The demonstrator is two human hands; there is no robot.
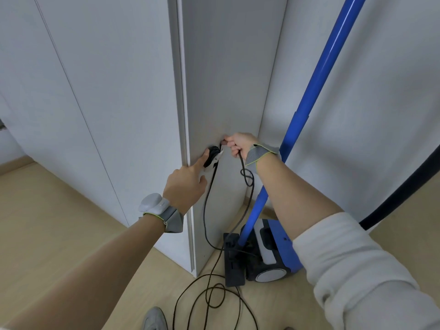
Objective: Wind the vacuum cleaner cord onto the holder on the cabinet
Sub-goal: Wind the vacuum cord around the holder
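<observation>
From the head camera, both arms are reaching forward and down toward the holder, a small dark fitting on the grey side panel of the cabinet, close to the panel's front edge.

The left hand is coming in from the lower left, back of the hand facing up, wrist nearly straight. Its index finger is pointing out and pressing against the black turns already lying on the holder, the thumb is sticking out beneath it, and the other fingers are curling under, so it is steadying the coil and gripping nothing. A grey band with a white device is sitting on that wrist.

The right hand is arriving from the right, just beside the holder and slightly above it, forearm stretching out of a white sleeve, a grey strap circling the wrist. Its fingers are closing narrowly around the cord, pinching it against the panel.

Below that hand the cord is hanging in a small loop, running down the panel, and spreading in loose loops on the floor beneath the holder. The vacuum, blue with a blue tube rising past the right forearm, is standing on the floor right of and below the holder.
</observation>
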